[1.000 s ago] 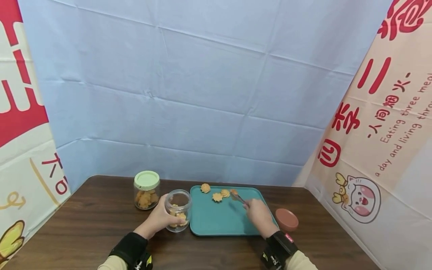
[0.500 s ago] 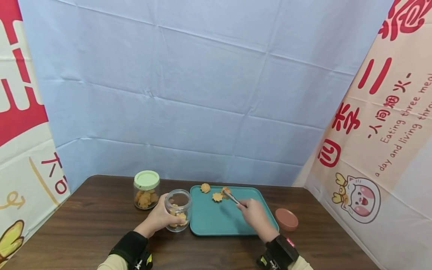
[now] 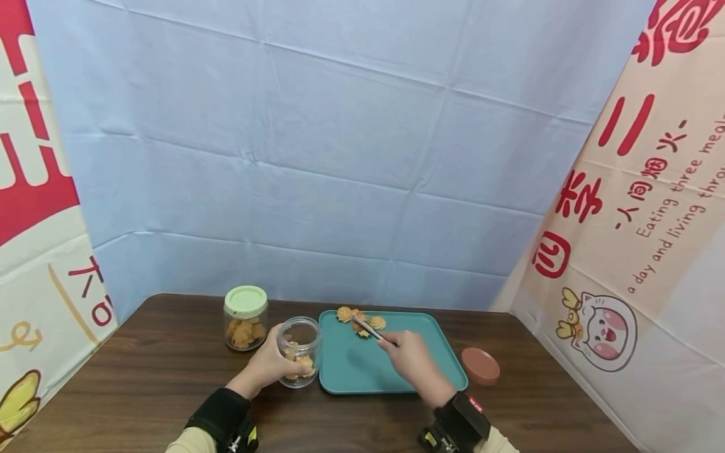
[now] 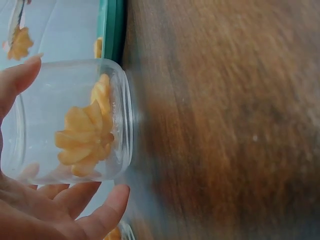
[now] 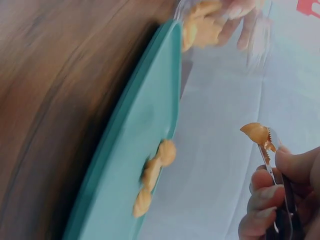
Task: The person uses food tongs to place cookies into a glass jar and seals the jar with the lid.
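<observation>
The left grip [image 3: 269,363] is curved round the side of the clear jar [image 4: 44,117], thumb and fingers spread to its width, while the right grip [image 3: 410,360] is drawn in close, pinching the tongs [image 3: 374,331]. Under everything we see the brown wooden surface [image 3: 136,371]. On it lies the teal tray [image 3: 368,374], with the clear jar just beside its left edge. Farther left we have the green-lidded jar [image 3: 245,321], upright and partly filled with biscuits; right of the tray lies the reddish lid [image 3: 480,367]. The tongs' tips hold 1 browner biscuit [image 5: 256,132], raised above the tray. Below it, we count 3 pale biscuits [image 5: 151,173] near the tray's far edge. Inside the clear jar, we make out at least 2 flower-shaped biscuits [image 4: 82,137].
</observation>
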The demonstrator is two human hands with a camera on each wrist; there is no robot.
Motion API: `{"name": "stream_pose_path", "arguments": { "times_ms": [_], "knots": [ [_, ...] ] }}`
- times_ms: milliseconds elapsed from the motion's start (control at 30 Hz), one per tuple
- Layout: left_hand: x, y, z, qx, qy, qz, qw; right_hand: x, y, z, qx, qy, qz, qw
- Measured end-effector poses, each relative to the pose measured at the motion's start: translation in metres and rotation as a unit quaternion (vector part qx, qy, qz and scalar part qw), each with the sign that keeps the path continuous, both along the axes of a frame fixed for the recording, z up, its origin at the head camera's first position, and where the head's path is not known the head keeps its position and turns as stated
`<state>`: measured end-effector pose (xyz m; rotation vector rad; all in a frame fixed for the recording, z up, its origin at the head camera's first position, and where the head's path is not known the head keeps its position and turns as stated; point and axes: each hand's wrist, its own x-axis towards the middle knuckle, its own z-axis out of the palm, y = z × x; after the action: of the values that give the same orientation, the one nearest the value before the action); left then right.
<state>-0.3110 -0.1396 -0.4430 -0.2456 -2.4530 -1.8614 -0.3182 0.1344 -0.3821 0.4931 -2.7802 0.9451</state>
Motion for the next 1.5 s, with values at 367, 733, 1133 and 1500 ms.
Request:
{"name": "stream_pose_path", "arguments": {
  "times_ms": [367, 733, 1133, 1500],
  "knots": [
    [-0.001, 0.001, 0.0, 0.01, -0.001, -0.002, 1.0, 0.006, -0.027, 0.003, 0.005, 0.026, 0.062, 0.998],
    [0.0, 0.001, 0.0, -0.001, 0.004, 0.004, 1.0, 0.009, -0.035, 0.007, -0.017, 0.014, 0.073, 0.997],
    [-0.001, 0.002, 0.001, 0.0, -0.003, 0.011, 0.9999, 0.011, -0.046, 0.002, -0.024, 0.027, 0.087, 0.996],
    [0.0, 0.002, 0.001, 0.002, -0.008, 0.011, 0.9999, 0.014, -0.059, -0.002, -0.034, 0.008, 0.082, 0.996]
  ]
}}
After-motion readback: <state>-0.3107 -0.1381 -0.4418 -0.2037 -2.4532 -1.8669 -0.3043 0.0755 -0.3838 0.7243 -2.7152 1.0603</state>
